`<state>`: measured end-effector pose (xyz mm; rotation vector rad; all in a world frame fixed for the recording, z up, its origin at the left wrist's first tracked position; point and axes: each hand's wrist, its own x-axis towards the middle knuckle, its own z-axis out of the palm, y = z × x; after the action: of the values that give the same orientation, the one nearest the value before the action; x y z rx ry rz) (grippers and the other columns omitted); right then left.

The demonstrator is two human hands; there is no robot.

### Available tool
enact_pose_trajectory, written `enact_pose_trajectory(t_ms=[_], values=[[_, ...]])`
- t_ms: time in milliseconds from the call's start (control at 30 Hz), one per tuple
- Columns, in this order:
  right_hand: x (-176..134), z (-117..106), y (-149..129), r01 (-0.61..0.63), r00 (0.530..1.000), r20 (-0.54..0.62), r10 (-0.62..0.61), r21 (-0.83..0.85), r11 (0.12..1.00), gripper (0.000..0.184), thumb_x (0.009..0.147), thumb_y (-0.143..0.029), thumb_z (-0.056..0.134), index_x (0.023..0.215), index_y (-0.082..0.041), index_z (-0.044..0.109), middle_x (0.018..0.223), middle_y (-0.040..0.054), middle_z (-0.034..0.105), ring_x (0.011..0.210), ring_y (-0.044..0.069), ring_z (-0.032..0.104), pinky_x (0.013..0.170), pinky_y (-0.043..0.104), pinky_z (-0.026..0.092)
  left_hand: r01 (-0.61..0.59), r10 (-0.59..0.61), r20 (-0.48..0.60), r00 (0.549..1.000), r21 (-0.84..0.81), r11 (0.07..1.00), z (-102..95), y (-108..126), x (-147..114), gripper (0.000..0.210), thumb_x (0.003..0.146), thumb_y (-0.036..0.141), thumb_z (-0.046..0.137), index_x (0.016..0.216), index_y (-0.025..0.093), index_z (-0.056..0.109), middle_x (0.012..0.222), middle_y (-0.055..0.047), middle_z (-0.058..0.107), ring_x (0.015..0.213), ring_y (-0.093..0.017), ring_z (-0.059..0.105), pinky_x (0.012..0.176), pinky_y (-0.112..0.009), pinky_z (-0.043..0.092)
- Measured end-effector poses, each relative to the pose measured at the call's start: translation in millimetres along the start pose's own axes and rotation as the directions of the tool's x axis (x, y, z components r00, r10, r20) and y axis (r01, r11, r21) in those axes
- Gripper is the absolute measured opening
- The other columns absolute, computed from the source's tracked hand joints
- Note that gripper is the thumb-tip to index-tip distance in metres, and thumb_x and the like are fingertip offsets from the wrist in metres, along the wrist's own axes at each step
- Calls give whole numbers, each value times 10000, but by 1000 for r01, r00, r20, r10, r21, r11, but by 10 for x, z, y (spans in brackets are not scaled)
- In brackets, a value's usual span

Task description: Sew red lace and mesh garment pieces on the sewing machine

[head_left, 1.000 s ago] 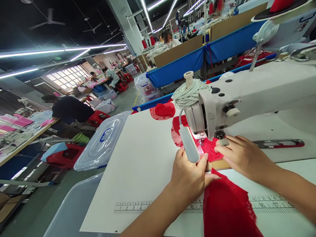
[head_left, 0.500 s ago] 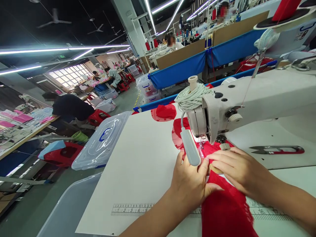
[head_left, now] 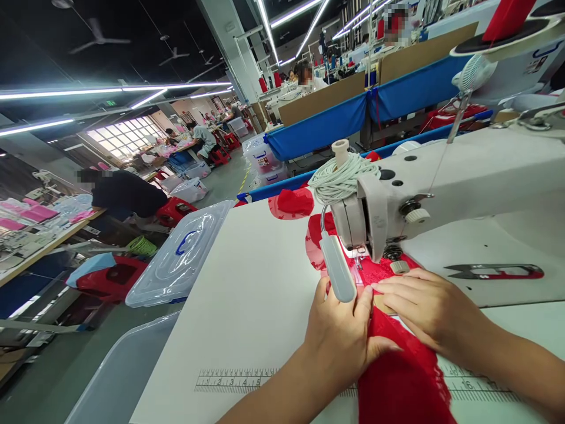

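Note:
A long piece of red lace fabric (head_left: pixel 397 377) runs from the near edge up under the presser foot (head_left: pixel 359 259) of a white sewing machine (head_left: pixel 468 182). On the left side of the fabric, my left hand (head_left: pixel 338 330) has its thumb across the cloth and its fingers pointing towards the foot, partly behind a grey lamp head (head_left: pixel 339 268). My right hand (head_left: pixel 421 303) bears on the fabric's right side, fingers together and fingertips close to my left index finger. Both hands are closed on the cloth, just in front of the needle area.
Red fabric pieces (head_left: pixel 291 203) lie on the white table (head_left: pixel 238 282) beyond my hands. Thread snips (head_left: pixel 494 271) rest on the machine bed to the right. A lidded clear plastic box (head_left: pixel 185 253) stands left of the table. Other people sit at machines farther away.
The view has shifted slightly. Both hands keep nearly the same place at the machine, while the red fabric between them has shifted a little and lies flatter near the fingertips.

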<state>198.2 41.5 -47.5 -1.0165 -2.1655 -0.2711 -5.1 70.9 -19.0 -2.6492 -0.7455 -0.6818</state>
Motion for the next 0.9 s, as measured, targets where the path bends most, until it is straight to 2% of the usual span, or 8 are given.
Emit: enact_pose_trajectory(t_ms=[267, 600, 800, 900], values=[[4, 5, 35, -19, 1000, 19, 19, -31, 999, 373, 831, 3, 394, 955, -166, 702, 964, 81, 777, 942, 197, 694, 832, 361, 504, 36, -38, 78, 996, 32, 999, 46, -21, -39, 738, 985, 699, 299, 1183, 113, 702, 1117, -180, 713, 953, -306, 639, 916, -468, 456], [-6, 52, 110, -22, 999, 41, 23, -15, 1000, 346, 836, 24, 404, 933, -171, 673, 958, 74, 769, 898, 211, 692, 804, 368, 474, 92, -96, 155, 983, 33, 995, 103, -32, -67, 735, 973, 707, 354, 1309, 117, 634, 1210, -186, 683, 1066, -315, 630, 987, -490, 427], [-7, 54, 106, -30, 999, 29, 31, -26, 999, 376, 828, 30, 404, 992, -178, 671, 986, 67, 774, 922, 205, 699, 876, 371, 474, 96, -99, 125, 987, 34, 995, 140, -49, -66, 746, 974, 710, 346, 1331, 111, 612, 1272, -195, 653, 1128, -331, 611, 1022, -519, 426], [1, 31, 74, -31, 999, 36, 32, -31, 999, 402, 814, 24, 404, 1013, -174, 692, 1041, 84, 773, 935, 209, 703, 869, 381, 486, 66, -65, 128, 990, -7, 998, 147, -56, -71, 825, 962, 741, 305, 1344, 65, 586, 1291, -208, 637, 1161, -331, 604, 949, -455, 503]])
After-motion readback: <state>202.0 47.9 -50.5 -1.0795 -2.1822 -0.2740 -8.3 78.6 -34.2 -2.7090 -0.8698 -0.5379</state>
